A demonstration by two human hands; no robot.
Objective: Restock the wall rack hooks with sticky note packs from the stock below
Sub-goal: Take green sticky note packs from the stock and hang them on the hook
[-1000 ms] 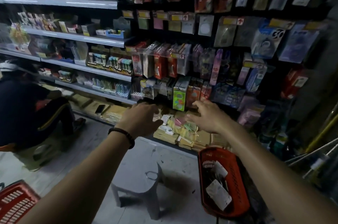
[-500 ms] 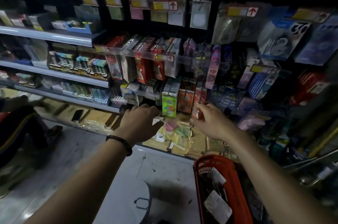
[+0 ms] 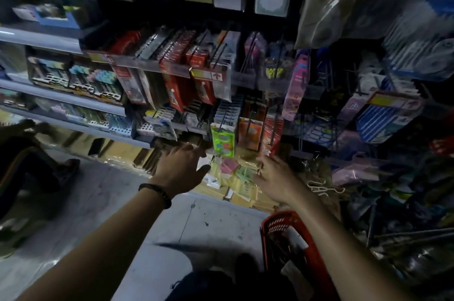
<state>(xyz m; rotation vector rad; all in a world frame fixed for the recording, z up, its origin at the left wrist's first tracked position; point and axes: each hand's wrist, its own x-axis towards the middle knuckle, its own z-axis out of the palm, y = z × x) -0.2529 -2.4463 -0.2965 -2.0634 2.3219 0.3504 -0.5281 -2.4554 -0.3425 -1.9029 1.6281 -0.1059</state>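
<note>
Red basket (image 3: 278, 217) on the floor at 5 o'clock, nearest; a few white packs inside. It sits beside the right arm, probably as carry stock. Left hand (image 3: 183, 168), black wristband (image 3: 155, 194) on the wrist, fingers straight and spread with nothing in them, hovers at the 10 o'clock edge of the heap. Right hand (image 3: 276, 178) is at the 2 o'clock edge, fingers loose and apart, nothing held; tips on or just above the wrap, too blurred to call. Between the hands: sticky note packs (image 3: 233, 173), a loose yellow, pink and green heap on the bottom shelf, i.e. the stock below. Both hands flank it, likely to sort out one to pick. Past it at 12 o'clock, a green pack (image 3: 222, 141) hangs on the wall rack hooks (image 3: 248, 114), with an orange one just beside it at 3 o'clock. The hooks sit right above the heap, so it is a short lift to restock. Another person (image 3: 27, 165) at 9 o'clock, far left. No pack lifted yet.
</note>
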